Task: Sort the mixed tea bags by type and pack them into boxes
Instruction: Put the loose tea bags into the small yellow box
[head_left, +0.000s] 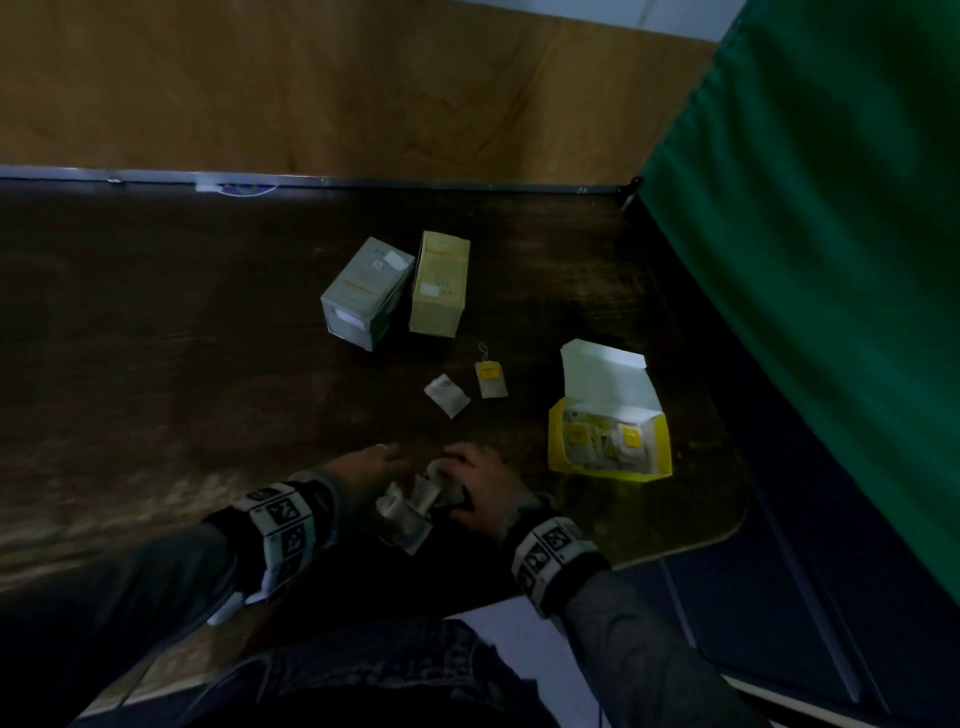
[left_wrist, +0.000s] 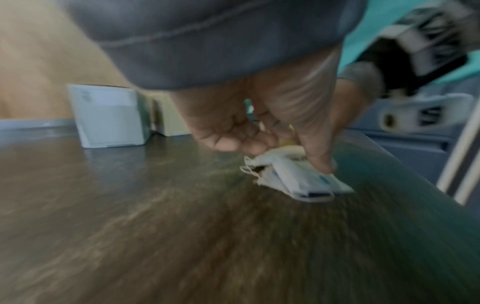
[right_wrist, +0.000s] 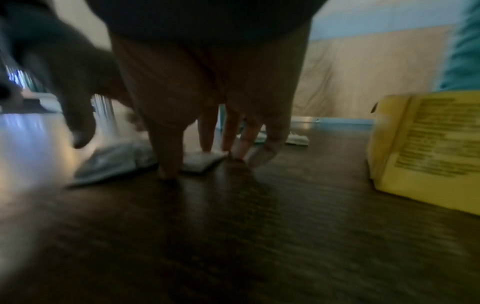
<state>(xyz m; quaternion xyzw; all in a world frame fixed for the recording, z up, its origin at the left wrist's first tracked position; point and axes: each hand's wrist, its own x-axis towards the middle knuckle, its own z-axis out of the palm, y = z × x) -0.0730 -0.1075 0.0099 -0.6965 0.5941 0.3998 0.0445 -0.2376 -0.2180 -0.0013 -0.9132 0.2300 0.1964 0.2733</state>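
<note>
A small pile of white tea bags (head_left: 410, 512) lies near the table's front edge between both hands. My left hand (left_wrist: 280, 152) pinches the pile of tea bags (left_wrist: 296, 176), thumb on top and fingers curled behind. My right hand (right_wrist: 202, 156) stands arched over the bags (right_wrist: 200, 163), its straight fingertips touching them and the table. Farther out lie a plain white tea bag (head_left: 447, 396) and a yellow-tagged tea bag (head_left: 491, 379). An open yellow box (head_left: 608, 467) at the right holds several yellow-tagged bags.
Two closed boxes stand side by side at mid-table, a grey-green box (head_left: 363, 291) and a cream box (head_left: 439, 283). A green cloth (head_left: 831, 234) hangs along the right side. The dark wooden table (head_left: 156, 338) ends at a wall behind.
</note>
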